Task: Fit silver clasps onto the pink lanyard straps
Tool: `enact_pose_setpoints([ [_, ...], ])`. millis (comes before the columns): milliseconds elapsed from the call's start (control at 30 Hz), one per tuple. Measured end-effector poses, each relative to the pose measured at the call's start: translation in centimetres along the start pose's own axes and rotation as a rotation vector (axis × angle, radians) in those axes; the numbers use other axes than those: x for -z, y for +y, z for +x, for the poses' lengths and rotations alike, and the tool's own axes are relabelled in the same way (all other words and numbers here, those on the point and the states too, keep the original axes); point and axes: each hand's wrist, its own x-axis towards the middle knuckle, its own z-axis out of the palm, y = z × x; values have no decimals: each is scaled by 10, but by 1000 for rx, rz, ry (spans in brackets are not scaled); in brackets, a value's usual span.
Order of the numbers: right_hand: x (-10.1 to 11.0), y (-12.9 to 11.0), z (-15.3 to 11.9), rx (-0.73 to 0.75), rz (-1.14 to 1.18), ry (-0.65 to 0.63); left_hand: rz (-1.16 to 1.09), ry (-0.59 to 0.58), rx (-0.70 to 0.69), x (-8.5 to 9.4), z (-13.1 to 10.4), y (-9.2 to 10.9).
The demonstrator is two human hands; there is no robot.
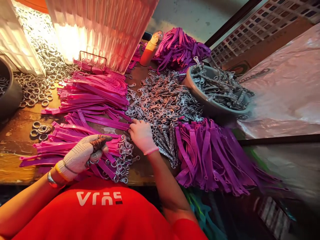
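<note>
My left hand (85, 153), in a dotted knit glove with brown fingertips, is curled above a bundle of pink straps (60, 135). Grey ring shapes show under its fingers, but whatever it grips cannot be made out. In a thin white glove, my right hand (142, 135) has its fingers closed at the end of a pink strap (107, 122). Metal snap hooks (122, 158) are clustered at the right ends of the near straps. Just beyond my right hand spreads a heap of loose metal hooks (165, 96).
Metal rings (40, 130) lie at left, by a dark bucket (10, 90). A ribbed, lit panel (100, 30) stands behind more pink straps (95, 88). Purple straps (205, 150) hang over the right edge. A grey basin (212, 100) holds metal pieces; an orange bottle (147, 55) stands behind.
</note>
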Motion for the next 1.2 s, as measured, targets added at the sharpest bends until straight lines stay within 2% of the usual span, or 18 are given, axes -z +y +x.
enact_pose_setpoints([
  [100, -2, -7, -4, 67, -44, 15, 13, -3, 6, -1, -1, -5],
  [200, -7, -9, -3, 134, 32, 22, 3, -38, 29, -1, 0, -10],
  [300, -10, -2, 5, 94, 147, 30, 7, -60, 41, -3, -2, -10],
  [367, -4, 4, 9, 76, 177, 54, -3, -66, 35, -6, -7, -9],
  [467, 23, 7, -4, 73, 381, 122, -80, -102, 87, -13, -15, -7],
  [567, 64, -5, -41, 187, 880, 133, -220, -126, 153, -13, -12, -7],
  [633, 87, -19, -70, 362, 1002, -10, -330, -114, 139, -6, -4, -7],
  [700, 97, -34, -95, 478, 976, -123, -422, -101, 121, 5, 5, -3],
  [767, 94, -46, -112, 500, 893, -187, -470, -66, 96, 20, 10, 6],
  [867, 76, -59, -123, 469, 821, -228, -489, 44, -21, 41, 6, 28],
  [1000, 56, -79, -118, 637, 978, -294, -424, 115, -134, 56, -13, 55],
  [1067, 54, -88, -110, 657, 1117, -225, -297, 161, -208, 53, -24, 60],
  [1133, 53, -95, -99, 544, 1174, -53, -83, 187, -279, 46, -33, 58],
  [1200, 51, -97, -89, 413, 1100, 146, 138, 163, -287, 37, -39, 49],
])
